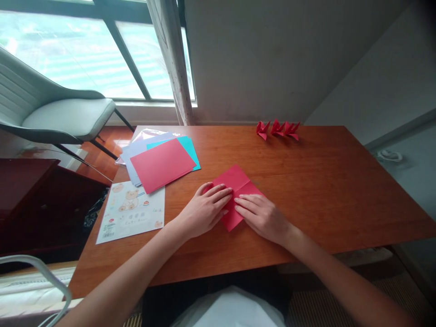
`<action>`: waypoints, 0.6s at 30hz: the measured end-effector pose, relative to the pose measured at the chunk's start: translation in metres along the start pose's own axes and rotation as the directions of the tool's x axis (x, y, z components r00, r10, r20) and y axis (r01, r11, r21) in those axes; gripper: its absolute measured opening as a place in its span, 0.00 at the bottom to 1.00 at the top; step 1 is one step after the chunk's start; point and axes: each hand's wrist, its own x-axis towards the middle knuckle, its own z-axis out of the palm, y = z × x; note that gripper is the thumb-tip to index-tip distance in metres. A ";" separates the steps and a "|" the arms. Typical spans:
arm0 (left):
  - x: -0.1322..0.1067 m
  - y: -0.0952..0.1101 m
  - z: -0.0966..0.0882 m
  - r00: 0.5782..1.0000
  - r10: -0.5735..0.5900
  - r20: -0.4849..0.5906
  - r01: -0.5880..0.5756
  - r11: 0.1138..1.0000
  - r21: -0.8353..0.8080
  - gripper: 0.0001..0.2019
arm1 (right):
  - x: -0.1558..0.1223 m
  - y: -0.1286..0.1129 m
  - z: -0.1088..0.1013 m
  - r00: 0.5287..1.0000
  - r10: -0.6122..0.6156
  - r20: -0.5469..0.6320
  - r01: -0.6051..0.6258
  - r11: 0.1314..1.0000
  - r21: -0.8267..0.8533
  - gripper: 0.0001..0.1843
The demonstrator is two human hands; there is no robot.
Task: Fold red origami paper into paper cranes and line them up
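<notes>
A creased sheet of red paper lies on the wooden table before me, turned so that one corner points toward me. My left hand rests on its left part, fingers stretched out and pressing down. From the other side, my right hand lies on the right part with its fingers extended. A fold line shows near the upper right of the sheet. Both palms hide the left and right corners. Three red folded paper cranes stand in a row at the table's far edge.
To the left, a stack of red sheets overlaps blue sheets and lavender paper. A white cover with a bear drawing lies nearer me at the table's left edge. A grey chair stands by the window.
</notes>
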 end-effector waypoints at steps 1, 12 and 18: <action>-0.002 0.001 -0.001 1.000 -0.008 0.006 0.008 1.000 -0.004 0.21 | 0.000 -0.001 0.001 1.000 0.009 -0.011 -0.009 1.000 0.010 0.18; -0.011 -0.004 -0.015 0.988 -0.145 -0.052 0.119 0.933 -0.339 0.18 | 0.015 0.010 -0.007 0.958 0.287 -0.020 -0.260 0.894 0.364 0.12; 0.000 -0.009 -0.004 0.892 -0.412 -0.186 0.330 0.874 -0.356 0.12 | 0.041 0.026 -0.004 0.856 0.514 0.061 -0.495 0.777 0.390 0.10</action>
